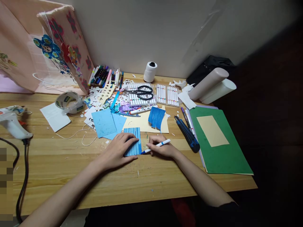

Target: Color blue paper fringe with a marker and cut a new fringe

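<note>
A small light-blue sheet with darker blue stripes (135, 148) lies flat on the wooden table. My left hand (119, 146) rests on its left part, fingers stretched out and lying flat over it. In my right hand (161, 147) is a white marker with a blue band (164, 142), pinched between thumb and fingers. Its blue tip meets the sheet's right edge near the lower corner. Just behind lie a blue-coloured curled piece (156, 117) and plain light-blue sheets (104, 122).
Black-handled scissors (145, 92) lie across marker boxes (168, 94). Paper scraps (94, 96) are heaped at the back. A utility knife (187, 134) and green sheet (220, 157) are right. Tape (68, 102), glue gun (14, 124) and pink decorated box (78, 47) stand left.
</note>
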A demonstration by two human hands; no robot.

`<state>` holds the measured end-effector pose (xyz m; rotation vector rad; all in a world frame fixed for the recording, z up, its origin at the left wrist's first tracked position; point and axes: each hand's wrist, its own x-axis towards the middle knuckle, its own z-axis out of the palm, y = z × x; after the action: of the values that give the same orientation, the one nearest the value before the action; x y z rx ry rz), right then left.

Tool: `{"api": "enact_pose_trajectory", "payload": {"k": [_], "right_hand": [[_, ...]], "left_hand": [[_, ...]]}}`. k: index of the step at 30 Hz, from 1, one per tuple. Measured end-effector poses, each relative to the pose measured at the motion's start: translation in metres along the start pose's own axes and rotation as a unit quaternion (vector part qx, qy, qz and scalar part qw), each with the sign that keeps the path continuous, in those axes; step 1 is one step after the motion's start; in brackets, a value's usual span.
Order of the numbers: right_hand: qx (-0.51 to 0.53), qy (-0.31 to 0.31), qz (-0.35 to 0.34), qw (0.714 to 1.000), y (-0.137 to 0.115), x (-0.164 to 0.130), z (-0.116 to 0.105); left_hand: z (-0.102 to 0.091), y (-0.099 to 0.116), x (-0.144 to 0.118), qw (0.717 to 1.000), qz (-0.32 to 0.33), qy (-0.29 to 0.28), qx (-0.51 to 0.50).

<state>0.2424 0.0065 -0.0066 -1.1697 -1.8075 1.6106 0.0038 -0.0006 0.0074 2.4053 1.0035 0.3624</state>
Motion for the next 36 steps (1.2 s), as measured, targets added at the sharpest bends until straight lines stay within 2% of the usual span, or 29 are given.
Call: {"api": "enact_pose_trajectory", "payload": {"k": [11,13,17,19,23,27,31,36], "right_hand": [[0.004,-0.022,0.006,1.0,-0.0006,-0.001,-0.0004],[0.013,0.0,0.013,1.0,0.0,-0.0003,0.0004],[0.018,0.093,0.002,0.995,0.0024,0.0027,0.0007],[0.009,0.11,-0.005,0.994,0.0036,0.0039,0.0],[-0.001,0.089,-0.001,0.996,0.0048,0.0043,-0.0014],[0.006,0.103,0.0,0.995,0.0045,0.0045,-0.0007],[0.023,0.083,0.004,0.996,0.0043,0.0052,0.0002],[-0.002,0.092,-0.006,0.996,0.0034,0.0052,0.0001]], "left_hand": [[0.0013,-0.0002,-0.0009,1.0,0.002,-0.001,0.0],[0.001,0.0002,-0.0008,1.0,0.002,-0.002,0.0],[0.0002,0.0008,-0.0004,1.0,-0.003,-0.009,0.004],[0.0,0.0007,-0.0002,1.0,-0.006,-0.011,0.003],[0.0006,0.0,-0.0004,1.0,-0.006,-0.008,0.003],[0.001,-0.0002,-0.0006,1.0,-0.005,-0.006,0.0],[0.0006,0.0001,-0.0004,1.0,-0.005,-0.006,-0.004],[0.0005,0.0002,-0.0012,1.0,-0.004,0.009,-0.016]]}}
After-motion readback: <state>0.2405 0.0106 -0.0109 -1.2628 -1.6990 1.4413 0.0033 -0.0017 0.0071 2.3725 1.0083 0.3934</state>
